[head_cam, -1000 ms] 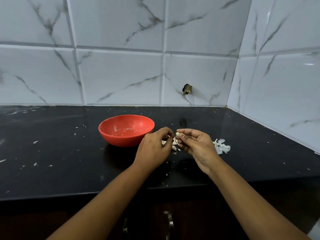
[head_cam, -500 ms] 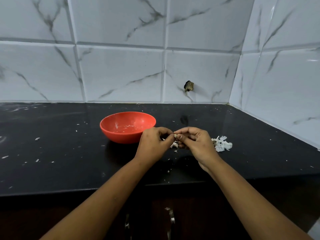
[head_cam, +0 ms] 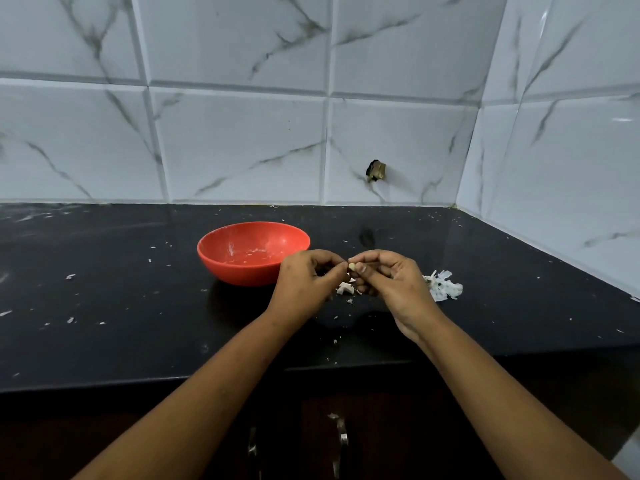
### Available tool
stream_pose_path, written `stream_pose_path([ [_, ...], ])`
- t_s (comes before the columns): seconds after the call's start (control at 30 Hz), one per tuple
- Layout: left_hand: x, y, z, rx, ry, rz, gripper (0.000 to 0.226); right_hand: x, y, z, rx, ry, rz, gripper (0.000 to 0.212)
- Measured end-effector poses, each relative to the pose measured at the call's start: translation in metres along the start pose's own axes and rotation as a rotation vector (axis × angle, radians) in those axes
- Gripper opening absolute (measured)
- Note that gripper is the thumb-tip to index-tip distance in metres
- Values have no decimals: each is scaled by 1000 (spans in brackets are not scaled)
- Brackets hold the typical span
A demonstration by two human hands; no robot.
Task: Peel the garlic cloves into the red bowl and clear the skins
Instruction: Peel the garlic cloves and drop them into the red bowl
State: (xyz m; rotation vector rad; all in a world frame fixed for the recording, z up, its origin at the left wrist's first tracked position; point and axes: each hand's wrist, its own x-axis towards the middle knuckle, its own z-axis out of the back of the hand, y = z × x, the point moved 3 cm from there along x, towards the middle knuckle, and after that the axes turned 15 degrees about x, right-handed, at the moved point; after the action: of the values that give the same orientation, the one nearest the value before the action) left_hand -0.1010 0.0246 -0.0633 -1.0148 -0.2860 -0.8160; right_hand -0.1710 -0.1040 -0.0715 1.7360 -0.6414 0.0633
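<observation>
Red bowl (head_cam: pixel 221 268) sits on the black countertop (head_cam: pixel 138 323), just to the left of my left hand (head_cam: pixel 304 278). Whether the two touch I cannot tell. Its inside shows pale smears and a few small scraps on the bottom.

Between my hands, raised a little above the counter, is one small pale garlic clove (head_cam: pixel 352 266). My right hand (head_cam: pixel 391 278) pinches it between thumb and forefinger, with the other fingers curled under. My left hand's fingers are curled in too, and its thumb and forefinger tips close narrowly on the clove's left end.

Below the clove a few loose skins (head_cam: pixel 345 289) lie on the counter, and a larger white heap of skins (head_cam: pixel 445 289) lies just beyond my right hand. Tiny white flecks are scattered over the dark surface on both sides.

Behind it all stand white wall tiles (head_cam: pixel 242 143) veined in grey, with a small dark brass-coloured fitting (head_cam: pixel 375 170) sticking out of one. Two metal cabinet handles (head_cam: pixel 342 441) show under the counter edge, between my forearms.
</observation>
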Motion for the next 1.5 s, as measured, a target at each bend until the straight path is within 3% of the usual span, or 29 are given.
stream_pose_path([
  [0.1, -1, -2, -3, -74, 2, -22, 4, 0, 1, 3, 8, -35, 35, 12],
  [0.33, -1, 0, -5, -35, -56, 5, 14, 0, 1, 1, -30, -24, 52, 11],
  [0.5, -4, 4, -6, 243, -101, -90, 4, -1, 0, -1, -134, -36, 69, 17],
  [0.63, -5, -3, -8, 615, -82, -179, 17, -5, -1, -1, -345, -44, 132, 20],
  [0.73, -6, -5, -9, 653, -49, -197, 17, -6, -1, -4, -461, -47, 171, 15],
  [1.1, 0, 3, -5, 386, -27, -260, 20, -6, -3, -5, -657, 19, 126, 23],
  [1.33, 1, 9, 0, 145, 147, -95, 16, -6, -8, -4, -759, 89, 78, 23],
  [1.5, 4, 14, 3, 28, 174, -7, 14, -6, -6, -7, -765, 136, 58, 23],
])
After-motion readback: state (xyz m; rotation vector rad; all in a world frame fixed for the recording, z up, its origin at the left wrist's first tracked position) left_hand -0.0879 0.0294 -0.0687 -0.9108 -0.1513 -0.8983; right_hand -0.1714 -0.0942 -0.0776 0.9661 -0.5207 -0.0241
